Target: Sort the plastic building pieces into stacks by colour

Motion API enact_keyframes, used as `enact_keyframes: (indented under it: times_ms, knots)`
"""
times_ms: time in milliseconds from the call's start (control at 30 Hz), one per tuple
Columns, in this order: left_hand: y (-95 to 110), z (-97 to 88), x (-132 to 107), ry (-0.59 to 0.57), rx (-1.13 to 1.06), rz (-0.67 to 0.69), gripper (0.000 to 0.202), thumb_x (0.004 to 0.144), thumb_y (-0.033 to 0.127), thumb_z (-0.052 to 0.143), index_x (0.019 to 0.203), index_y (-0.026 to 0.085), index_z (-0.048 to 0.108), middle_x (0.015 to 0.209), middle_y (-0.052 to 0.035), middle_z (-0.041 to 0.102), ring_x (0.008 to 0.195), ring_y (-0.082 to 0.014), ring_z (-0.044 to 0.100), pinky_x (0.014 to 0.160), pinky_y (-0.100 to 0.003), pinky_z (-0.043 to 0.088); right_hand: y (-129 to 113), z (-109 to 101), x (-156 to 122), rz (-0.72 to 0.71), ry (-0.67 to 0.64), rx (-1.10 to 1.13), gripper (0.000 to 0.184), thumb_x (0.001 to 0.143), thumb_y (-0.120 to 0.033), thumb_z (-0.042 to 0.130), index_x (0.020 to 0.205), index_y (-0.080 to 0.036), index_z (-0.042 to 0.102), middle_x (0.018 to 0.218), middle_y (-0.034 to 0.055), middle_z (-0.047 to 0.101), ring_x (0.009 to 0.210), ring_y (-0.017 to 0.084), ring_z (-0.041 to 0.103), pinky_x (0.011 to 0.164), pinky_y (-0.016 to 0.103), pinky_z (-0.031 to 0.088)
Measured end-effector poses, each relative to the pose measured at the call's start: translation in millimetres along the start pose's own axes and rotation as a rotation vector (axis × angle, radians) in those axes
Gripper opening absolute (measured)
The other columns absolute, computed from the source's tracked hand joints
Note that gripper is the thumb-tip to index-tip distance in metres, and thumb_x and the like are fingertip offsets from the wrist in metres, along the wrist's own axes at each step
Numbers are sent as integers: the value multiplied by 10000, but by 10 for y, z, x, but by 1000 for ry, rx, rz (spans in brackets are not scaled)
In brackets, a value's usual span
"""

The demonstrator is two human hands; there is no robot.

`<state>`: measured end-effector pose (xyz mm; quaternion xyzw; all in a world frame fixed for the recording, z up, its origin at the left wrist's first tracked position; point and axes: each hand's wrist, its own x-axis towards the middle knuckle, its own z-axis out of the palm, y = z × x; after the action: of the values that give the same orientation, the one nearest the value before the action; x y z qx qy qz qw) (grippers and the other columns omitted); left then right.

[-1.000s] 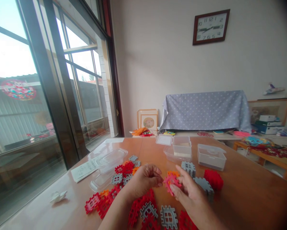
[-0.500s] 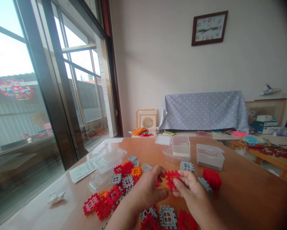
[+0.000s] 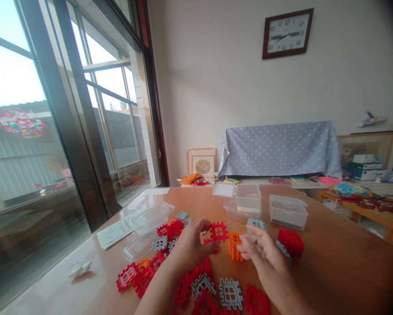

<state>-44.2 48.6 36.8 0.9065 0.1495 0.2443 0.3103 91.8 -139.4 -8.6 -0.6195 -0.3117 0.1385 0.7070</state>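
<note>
My left hand (image 3: 193,246) grips a red window-shaped interlocking tile (image 3: 219,231) between thumb and fingers. Just to its right, my right hand (image 3: 264,251) pinches the side of an orange interlocking piece (image 3: 235,246), which looks like tiles joined or stacked. A narrow gap separates the red tile from the orange piece. Below my hands lie a grey tile (image 3: 230,293) and a red tile (image 3: 256,299). More red, grey and orange tiles are heaped to the left, partly hidden by my left forearm. A red block of tiles (image 3: 291,243) stands beyond my right hand.
Clear plastic boxes stand at the back, one (image 3: 248,197) in the middle and one (image 3: 288,213) at the right. Transparent lids (image 3: 152,218), a written paper pad (image 3: 114,232) and crumpled tissue (image 3: 80,269) lie at the left, beside the window.
My hands have moved apart. The red tile has come away to the left in my left hand, and the orange piece behind it now shows at my right hand.
</note>
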Motion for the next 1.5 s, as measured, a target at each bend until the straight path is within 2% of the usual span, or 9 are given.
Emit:
enact_keyframes:
  times_ms: [133, 233, 533, 833, 1033, 1133, 1233, 1367, 1500]
  knots:
    - [-299, -11, 61, -45, 191, -182, 380, 719, 299, 746, 1091, 226, 704, 1128, -72, 708, 1049, -278, 618, 876, -346, 447, -26, -12, -17, 1, -7, -30, 585, 938, -643, 598, 1340, -226, 508, 1090, 94, 699, 930, 263, 736, 833, 417, 610]
    - [-393, 63, 90, -115, 316, -250, 378, 699, 361, 759, 1060, 258, 721, 1111, -59, 703, 1072, -305, 603, 883, -367, 426, -45, 4, -47, -4, -16, -51, 567, 943, -636, 589, 1337, -235, 518, 1147, 101, 692, 946, 261, 733, 830, 407, 603]
    - [-416, 172, 121, -223, 497, -299, 211, 716, 385, 695, 885, 264, 729, 1080, -91, 678, 1093, -356, 572, 887, -465, 407, -46, -13, -76, -38, -11, -80, 488, 980, -593, 551, 1324, -248, 529, 1154, 82, 674, 896, 220, 723, 790, 357, 586]
    - [-530, 250, 143, -203, 470, -266, 186, 708, 395, 723, 803, 237, 696, 1036, -87, 696, 1059, -340, 584, 887, -428, 375, -73, -1, -83, -32, -5, -81, 502, 965, -597, 567, 1319, -242, 551, 1149, 85, 686, 883, 217, 719, 777, 339, 592]
    - [-470, 236, 140, -183, 440, -280, 179, 743, 340, 680, 888, 244, 720, 1031, -80, 707, 1037, -324, 602, 873, -410, 378, -94, 6, -81, -48, -1, -93, 480, 967, -581, 570, 1304, -241, 570, 1133, 88, 697, 861, 219, 718, 758, 344, 599]
    - [-406, 154, 119, -161, 405, -304, 260, 768, 305, 633, 1011, 252, 710, 1008, -69, 719, 992, -291, 622, 849, -388, 386, -116, 3, -91, -42, -2, -103, 470, 961, -588, 574, 1268, -234, 598, 1092, 82, 709, 841, 220, 715, 749, 345, 598]
    - [-326, 36, 74, -202, 369, -302, 302, 746, 372, 680, 1022, 252, 699, 1010, -59, 719, 984, -287, 616, 840, -379, 397, -137, -3, -99, -29, -27, -132, 457, 966, -609, 558, 1216, -233, 627, 1051, 68, 719, 850, 218, 715, 768, 338, 591]
    - [-218, -59, -4, -289, 407, -297, 399, 624, 465, 816, 948, 257, 713, 1070, -72, 691, 1092, -350, 563, 943, -460, 398, -132, -7, -103, -28, -46, -180, 456, 976, -625, 535, 1192, -237, 634, 945, 48, 721, 850, 223, 712, 780, 342, 577]
    - [-159, -45, -40, -362, 424, -318, 402, 569, 448, 869, 906, 264, 749, 1114, -85, 668, 1139, -385, 535, 1044, -576, 335, -106, -7, -96, -39, -49, -179, 441, 973, -616, 545, 1174, -236, 642, 912, 47, 726, 845, 235, 712, 769, 354, 572]
